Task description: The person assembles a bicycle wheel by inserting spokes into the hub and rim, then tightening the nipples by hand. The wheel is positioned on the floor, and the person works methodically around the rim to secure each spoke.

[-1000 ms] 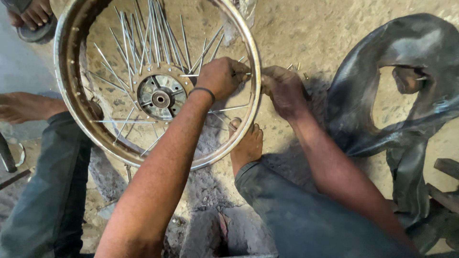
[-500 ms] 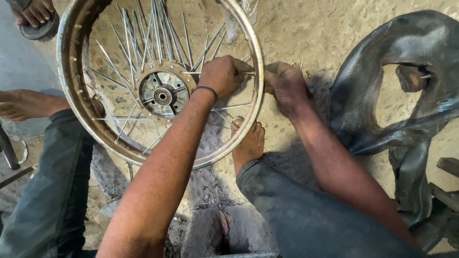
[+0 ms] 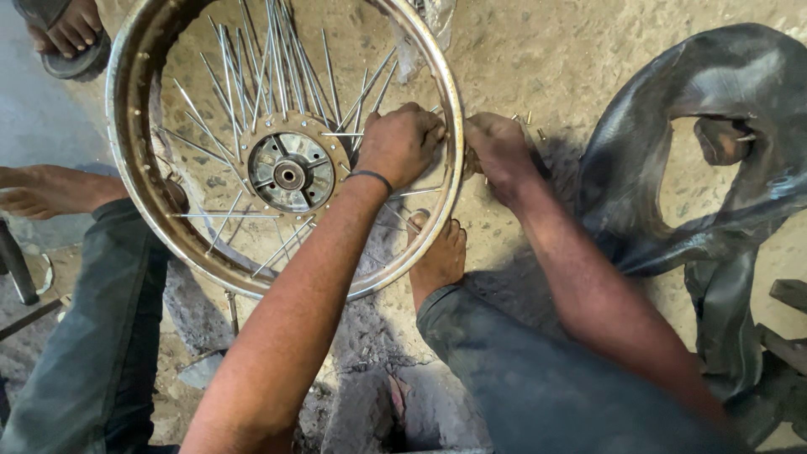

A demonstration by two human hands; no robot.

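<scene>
while gripped, both hands (image 3: 454,147) on wheel rim (image 3: 126,193)

L forearm bare, running up from lower-left of frame toward centre, thin dark band round wrist. Bare left hand (image 3: 402,143) curled into loose fist, knuckles up, fingers bunched tight at right side as if pinching sth small; what's pinched too small to tell. R forearm bare, coming in from lower-right, angled up and left. Bare right hand (image 3: 498,151) back-up, fingers curled under and hidden, thumb side facing L hand. Both hands just beside each other, knuckles nearly meeting, apart by a narrow gap. Wrists roughly level, both straight. Knees bent wide, grey trousers, bare foot between forearms.
</scene>
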